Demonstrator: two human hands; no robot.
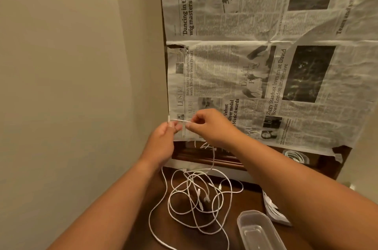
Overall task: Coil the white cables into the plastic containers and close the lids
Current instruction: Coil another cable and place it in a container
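Note:
Both hands are raised above a dark wooden table [147, 229]. My left hand [163, 139] pinches the plug end of a white cable [180, 121], and my right hand [210, 125] pinches the same cable a short way along, so a short stretch runs taut between them. From there the cable drops to a loose tangle of white cables [196, 194] on the table. An open, empty clear plastic container [259, 229] stands at the front right. A second clear container [295, 155] with a coiled white cable inside sits at the back right.
A newspaper sheet [266, 65] covers the wall or mirror behind the table. A beige wall [71, 86] borders the left side. Small white packets [272, 208] lie beside the empty container, partly hidden by my right forearm.

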